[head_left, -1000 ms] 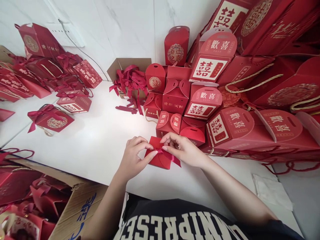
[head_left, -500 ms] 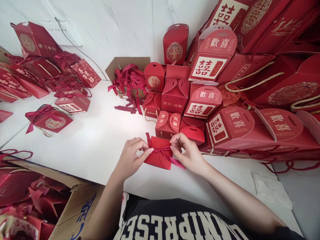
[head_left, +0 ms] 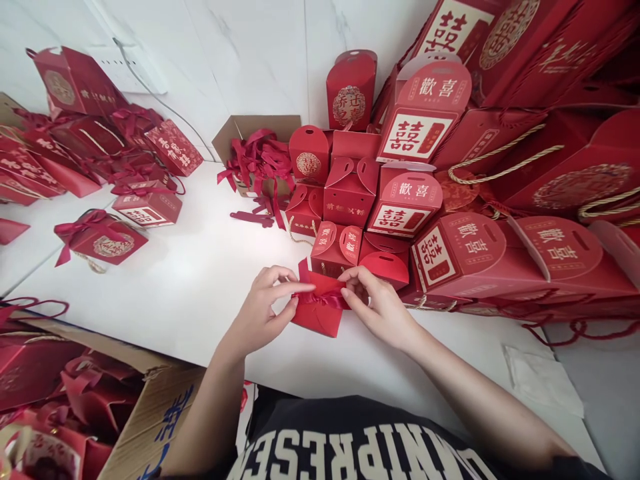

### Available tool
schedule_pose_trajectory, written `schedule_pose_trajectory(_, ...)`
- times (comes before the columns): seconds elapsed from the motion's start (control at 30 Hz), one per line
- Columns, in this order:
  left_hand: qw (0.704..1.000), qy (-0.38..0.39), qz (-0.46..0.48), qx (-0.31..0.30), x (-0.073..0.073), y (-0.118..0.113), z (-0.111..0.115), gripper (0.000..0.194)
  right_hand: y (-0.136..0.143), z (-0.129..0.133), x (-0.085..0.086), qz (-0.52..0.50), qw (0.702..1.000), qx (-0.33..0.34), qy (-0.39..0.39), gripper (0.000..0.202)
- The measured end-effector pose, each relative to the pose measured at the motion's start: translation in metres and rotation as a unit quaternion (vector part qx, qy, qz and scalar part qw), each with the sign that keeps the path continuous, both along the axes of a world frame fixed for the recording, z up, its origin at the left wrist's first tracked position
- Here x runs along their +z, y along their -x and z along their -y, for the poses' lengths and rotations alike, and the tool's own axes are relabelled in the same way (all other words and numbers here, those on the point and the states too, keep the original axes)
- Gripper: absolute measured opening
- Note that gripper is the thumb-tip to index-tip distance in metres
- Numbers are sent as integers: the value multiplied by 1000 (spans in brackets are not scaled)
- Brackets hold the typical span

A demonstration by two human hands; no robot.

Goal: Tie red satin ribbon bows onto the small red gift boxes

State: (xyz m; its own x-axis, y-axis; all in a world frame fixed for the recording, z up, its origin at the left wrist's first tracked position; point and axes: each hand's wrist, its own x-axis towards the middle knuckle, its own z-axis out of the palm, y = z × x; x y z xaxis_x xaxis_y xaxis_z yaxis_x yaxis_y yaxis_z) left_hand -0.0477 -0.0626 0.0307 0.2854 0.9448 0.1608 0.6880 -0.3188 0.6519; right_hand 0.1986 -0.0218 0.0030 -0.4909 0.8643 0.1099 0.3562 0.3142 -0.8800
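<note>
A small red box (head_left: 320,319) lies on the white table with a dark red ribbon (head_left: 327,299) knotted across its top. At the box's left side is my left hand (head_left: 265,310), its thumb and fingers closed on the ribbon and its index finger stretched over the box. My right hand (head_left: 377,307) pinches the ribbon at the right edge of the box. One ribbon end sticks up behind the box, near my left fingertips.
Stacked red gift boxes (head_left: 350,190) stand just behind and to the right. A cardboard box of ribbons (head_left: 260,157) sits at the back. Ribboned boxes (head_left: 107,237) are on the left, and an open carton (head_left: 165,407) is at the lower left.
My left index finger has stretched out over the box. The ribbon tail that trailed at the lower right no longer shows there. The box has turned slightly.
</note>
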Motion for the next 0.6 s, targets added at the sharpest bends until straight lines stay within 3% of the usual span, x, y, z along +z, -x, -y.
schedule_pose_trajectory(0.1,994,21,63,-88,1,2,2,36,0,-2,4,21,999,-3,-24,14)
schedule_pose_trajectory(0.17,989,26,94,-110,1,4,4,38,0,-3,6,30,999,-2,-44,15)
schedule_pose_trajectory(0.23,994,13,97,-54,-1,5,5,26,1,-5,8,41,998,1,-56,17)
schedule_pose_trajectory(0.3,998,-5,56,41,-3,5,4,11,2,-7,11,53,997,5,-59,19)
schedule_pose_trajectory(0.37,995,-24,2,99,-5,3,3,18,3,-8,14,60,996,8,-58,21)
schedule_pose_trajectory(0.5,995,-49,-32,80,-6,-2,4,30,6,-9,18,60,995,20,-73,20)
schedule_pose_trajectory(0.6,998,-29,-20,46,-7,-7,7,29,7,-9,18,59,994,36,-80,18)
